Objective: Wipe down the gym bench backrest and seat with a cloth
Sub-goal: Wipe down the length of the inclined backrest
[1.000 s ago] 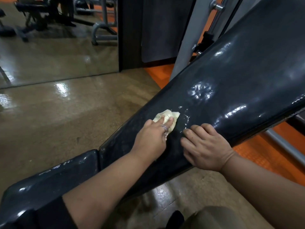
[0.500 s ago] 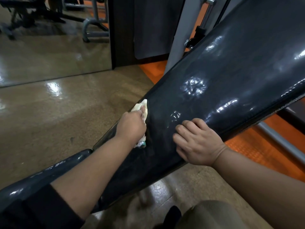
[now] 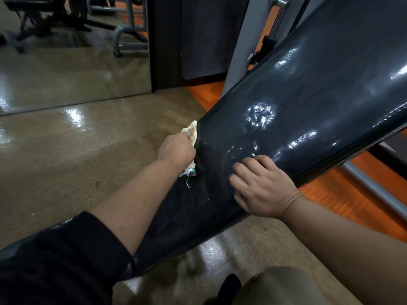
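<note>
Head view:
Backrest: the long black glossy padded vinyl backrest (image 3: 297, 119) slants up to your right, with wet streaks near its middle.
Seat: the black padded seat (image 3: 63, 225) lies at lower left, mostly hidden by your left forearm and its dark sleeve (image 3: 55, 267).
Cloth: the crumpled pale yellow cloth (image 3: 193, 132) sits on the backrest's left edge, frayed threads hanging below your hand.
Left hand: your left hand (image 3: 177, 148) has its fingers curled round the cloth and presses it to that edge; a ring shows on one finger.
Right hand: your right hand (image 3: 261, 187) rests on the backrest's lower edge, fingers bent over the pad, holding nothing.
Floor: a shiny tan floor (image 3: 66, 150) lies beneath, with orange matting (image 3: 343, 194) at right.
</note>
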